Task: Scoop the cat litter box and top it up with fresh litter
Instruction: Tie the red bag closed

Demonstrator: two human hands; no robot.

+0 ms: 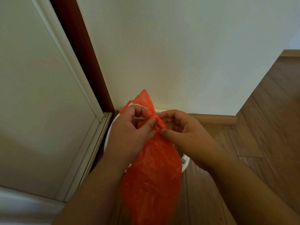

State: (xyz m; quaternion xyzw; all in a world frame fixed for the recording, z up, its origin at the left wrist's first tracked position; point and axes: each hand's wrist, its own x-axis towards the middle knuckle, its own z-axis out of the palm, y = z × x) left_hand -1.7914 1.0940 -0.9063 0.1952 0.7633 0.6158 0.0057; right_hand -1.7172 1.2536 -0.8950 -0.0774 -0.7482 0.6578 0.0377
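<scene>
Wall (186, 54) and wooden floor (267, 127) behind. One white litter box (185, 166) in the corner by the door (40, 95), mostly hidden. One orange plastic bag (152, 179), bulging, held above it. Two hands, left (128, 135) and right (183, 132), both pinching its twisted neck.

Domestic interior, corner of a room. Evidence: wood-plank floor (267, 127) right of the grip, wooden skirting board (215, 119) along painted wall (178, 54) beyond it. White panelled door (40, 95) in dark red frame (84, 59), left.
</scene>
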